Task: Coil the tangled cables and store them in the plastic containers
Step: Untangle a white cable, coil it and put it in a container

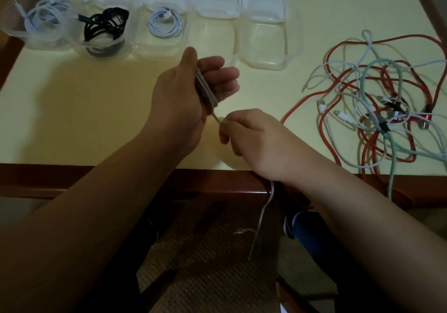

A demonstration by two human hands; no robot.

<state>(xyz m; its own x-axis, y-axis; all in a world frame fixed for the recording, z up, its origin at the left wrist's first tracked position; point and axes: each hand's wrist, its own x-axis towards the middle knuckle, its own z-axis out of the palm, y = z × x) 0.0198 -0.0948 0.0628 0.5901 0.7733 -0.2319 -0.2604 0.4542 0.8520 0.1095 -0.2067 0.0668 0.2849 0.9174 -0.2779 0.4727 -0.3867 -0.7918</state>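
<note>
Above the middle of the table point(72, 119), a grey-white cable point(205, 90) is wound in several turns around my left hand point(193, 90), the loops running along the hand from near the thumb's base toward the wrist, their long axis pointing from far to near. From the coil one strand leads down and right into my right hand point(244, 131), then drops off the near table edge, its tail hanging below, dim against the floor so its end plug is hard to make out. My left hand is mostly open, fingers loosely spread with the coil across the palm; my right hand is closed, pinching the strand between thumb and fingers. Along the far edge stand five clear plastic containers point(263, 44): the three on the left hold coiled cables, two pale and one black, and the leftmost is cut off by the frame. Well right lies a tangled heap of cables point(377, 109), red, white and mint, running off the right edge.
</note>
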